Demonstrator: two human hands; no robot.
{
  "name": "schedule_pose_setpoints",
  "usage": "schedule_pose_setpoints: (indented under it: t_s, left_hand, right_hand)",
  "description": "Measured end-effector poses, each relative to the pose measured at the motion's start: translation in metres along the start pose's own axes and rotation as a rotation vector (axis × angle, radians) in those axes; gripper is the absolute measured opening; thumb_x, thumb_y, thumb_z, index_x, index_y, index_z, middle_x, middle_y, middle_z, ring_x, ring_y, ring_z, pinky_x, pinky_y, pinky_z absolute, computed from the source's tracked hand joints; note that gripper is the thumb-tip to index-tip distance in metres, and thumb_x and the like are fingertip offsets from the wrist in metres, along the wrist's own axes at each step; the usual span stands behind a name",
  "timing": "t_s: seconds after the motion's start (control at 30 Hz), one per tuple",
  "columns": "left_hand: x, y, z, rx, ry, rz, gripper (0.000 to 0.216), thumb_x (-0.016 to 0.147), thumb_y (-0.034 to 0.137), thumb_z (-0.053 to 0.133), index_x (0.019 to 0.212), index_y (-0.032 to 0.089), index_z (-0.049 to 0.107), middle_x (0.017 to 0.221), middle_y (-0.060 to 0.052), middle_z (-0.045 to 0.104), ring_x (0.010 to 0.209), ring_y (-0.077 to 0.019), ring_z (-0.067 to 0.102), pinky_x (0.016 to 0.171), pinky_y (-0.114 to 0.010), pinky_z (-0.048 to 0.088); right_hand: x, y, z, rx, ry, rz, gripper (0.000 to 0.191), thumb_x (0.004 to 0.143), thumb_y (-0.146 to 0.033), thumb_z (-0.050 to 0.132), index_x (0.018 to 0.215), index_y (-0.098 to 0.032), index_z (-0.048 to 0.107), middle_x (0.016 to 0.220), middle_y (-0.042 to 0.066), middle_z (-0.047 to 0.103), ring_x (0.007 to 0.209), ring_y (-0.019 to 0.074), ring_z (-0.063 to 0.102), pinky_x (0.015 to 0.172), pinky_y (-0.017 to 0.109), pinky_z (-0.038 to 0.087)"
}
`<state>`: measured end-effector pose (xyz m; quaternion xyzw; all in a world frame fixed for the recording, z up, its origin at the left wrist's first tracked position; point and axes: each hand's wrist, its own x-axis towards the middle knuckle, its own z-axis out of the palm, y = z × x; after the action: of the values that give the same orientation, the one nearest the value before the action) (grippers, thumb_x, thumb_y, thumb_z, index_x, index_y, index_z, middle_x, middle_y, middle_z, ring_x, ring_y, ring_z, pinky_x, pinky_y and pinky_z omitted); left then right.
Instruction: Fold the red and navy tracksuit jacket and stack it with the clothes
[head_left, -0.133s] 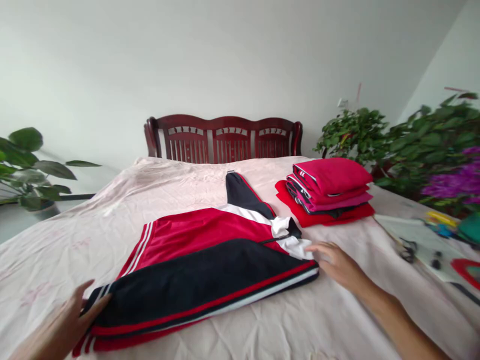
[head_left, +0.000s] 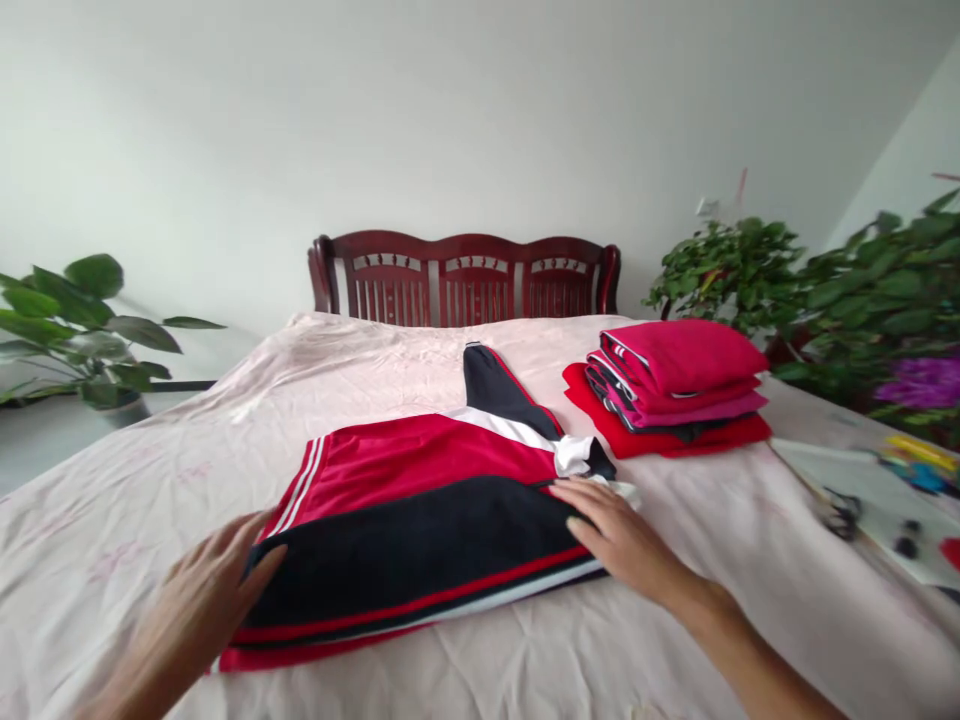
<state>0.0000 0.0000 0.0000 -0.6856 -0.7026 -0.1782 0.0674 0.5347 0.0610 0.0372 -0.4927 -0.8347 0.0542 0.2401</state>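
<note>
A red, navy and white track jacket [head_left: 405,470] lies flat on the bed. Its near navy sleeve [head_left: 420,545] is folded over the body, and the far sleeve [head_left: 504,388] points away toward the headboard. At the striped hem and cuff end rests my left hand [head_left: 214,575], fingers stretched over the edge and the thumb apart on the navy cloth. My right hand [head_left: 615,530] lies on the shoulder end beside the white collar [head_left: 574,455], its fingers extended and partly covering the collar. Both hands touch the jacket without a visible grip.
Folded red and pink clothes [head_left: 679,385] are stacked on the bed at right. A dark wooden headboard [head_left: 465,275] stands against the wall. Potted plants [head_left: 112,335] flank the bed. At the right edge a pale board [head_left: 847,490] carries small items.
My right hand has moved left from the collar's edge onto the jacket's shoulder. My left hand has come further over the hem end. The view has shifted slightly left.
</note>
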Motion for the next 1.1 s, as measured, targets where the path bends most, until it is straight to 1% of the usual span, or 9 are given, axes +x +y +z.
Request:
schedule_pose_setpoints:
  t_s: [0.07, 0.13, 0.2, 0.3, 0.4, 0.5, 0.63, 0.83, 1.1]
  left_hand:
    - [0.005, 0.023, 0.007, 0.035, -0.026, 0.205, 0.053, 0.096, 0.052, 0.045, 0.142, 0.027, 0.056, 0.145, -0.007, 0.060, 0.137, -0.0298, 0.051, 0.114, -0.048, 0.040]
    - [0.008, 0.036, 0.019, 0.083, -0.063, 0.327, 0.051, 0.096, 0.052, 0.048, 0.143, 0.034, 0.055, 0.150, -0.004, 0.056, 0.142, -0.0296, 0.046, 0.118, -0.050, 0.035]
    - [0.008, 0.037, 0.031, 0.121, -0.093, 0.353, 0.051, 0.097, 0.053, 0.047, 0.145, 0.038, 0.051, 0.154, -0.004, 0.051, 0.143, -0.0303, 0.045, 0.117, -0.052, 0.035]
    - [0.005, 0.032, 0.040, 0.137, -0.114, 0.340, 0.052, 0.098, 0.054, 0.044, 0.148, 0.039, 0.047, 0.157, -0.006, 0.047, 0.144, -0.0298, 0.043, 0.116, -0.052, 0.034]
    - [0.003, 0.029, 0.041, 0.127, -0.105, 0.339, 0.053, 0.098, 0.056, 0.043, 0.149, 0.039, 0.045, 0.157, -0.006, 0.047, 0.143, -0.0300, 0.043, 0.116, -0.053, 0.033]
    - [0.003, 0.031, 0.042, 0.127, -0.087, 0.335, 0.053, 0.098, 0.056, 0.043, 0.149, 0.041, 0.045, 0.157, -0.007, 0.046, 0.142, -0.0319, 0.044, 0.114, -0.056, 0.033]
    - [0.003, 0.036, 0.041, 0.125, -0.067, 0.335, 0.052, 0.098, 0.054, 0.045, 0.148, 0.041, 0.046, 0.157, -0.007, 0.047, 0.141, -0.0337, 0.044, 0.113, -0.058, 0.033]
    - [0.002, 0.043, 0.034, 0.122, -0.117, 0.287, 0.050, 0.097, 0.050, 0.047, 0.147, 0.043, 0.047, 0.157, -0.007, 0.047, 0.142, -0.0345, 0.042, 0.112, -0.061, 0.033]
    - [0.001, 0.046, 0.034, 0.085, -0.084, 0.287, 0.050, 0.096, 0.049, 0.050, 0.146, 0.040, 0.050, 0.156, -0.009, 0.048, 0.142, -0.0347, 0.042, 0.113, -0.061, 0.032]
  right_hand:
    - [0.015, -0.033, 0.025, -0.058, -0.101, -0.126, 0.053, 0.096, -0.032, 0.050, 0.148, -0.029, 0.049, 0.154, 0.004, 0.050, 0.143, 0.0251, 0.043, 0.119, 0.048, 0.035]
    - [0.025, -0.049, 0.050, -0.124, -0.160, -0.191, 0.054, 0.097, -0.035, 0.051, 0.151, -0.029, 0.045, 0.158, 0.005, 0.043, 0.147, 0.0262, 0.037, 0.120, 0.050, 0.033]
    - [0.029, -0.045, 0.070, -0.182, -0.164, -0.201, 0.054, 0.098, -0.036, 0.051, 0.151, -0.027, 0.045, 0.158, 0.007, 0.043, 0.146, 0.0274, 0.038, 0.119, 0.051, 0.034]
    - [0.026, -0.014, 0.085, -0.246, -0.088, -0.169, 0.052, 0.099, -0.036, 0.048, 0.150, -0.025, 0.045, 0.156, 0.009, 0.046, 0.144, 0.0283, 0.042, 0.116, 0.051, 0.038]
    - [0.019, 0.018, 0.087, -0.285, -0.001, -0.118, 0.051, 0.100, -0.038, 0.046, 0.148, -0.023, 0.048, 0.153, 0.011, 0.050, 0.141, 0.0294, 0.045, 0.115, 0.053, 0.039]
    - [0.015, 0.033, 0.086, -0.309, 0.027, -0.082, 0.051, 0.100, -0.043, 0.045, 0.146, -0.024, 0.050, 0.150, 0.010, 0.053, 0.140, 0.0289, 0.047, 0.115, 0.050, 0.039]
    - [0.014, 0.036, 0.088, -0.327, 0.041, -0.072, 0.052, 0.099, -0.045, 0.043, 0.146, -0.024, 0.050, 0.151, 0.011, 0.052, 0.140, 0.0291, 0.047, 0.115, 0.049, 0.039]
    - [0.014, 0.040, 0.091, -0.333, 0.066, -0.073, 0.053, 0.099, -0.048, 0.045, 0.145, -0.023, 0.050, 0.151, 0.013, 0.051, 0.140, 0.0294, 0.047, 0.115, 0.049, 0.039]
    - [0.014, 0.042, 0.092, -0.352, 0.059, -0.074, 0.055, 0.099, -0.050, 0.042, 0.146, -0.024, 0.050, 0.151, 0.012, 0.051, 0.140, 0.0290, 0.048, 0.113, 0.050, 0.041]
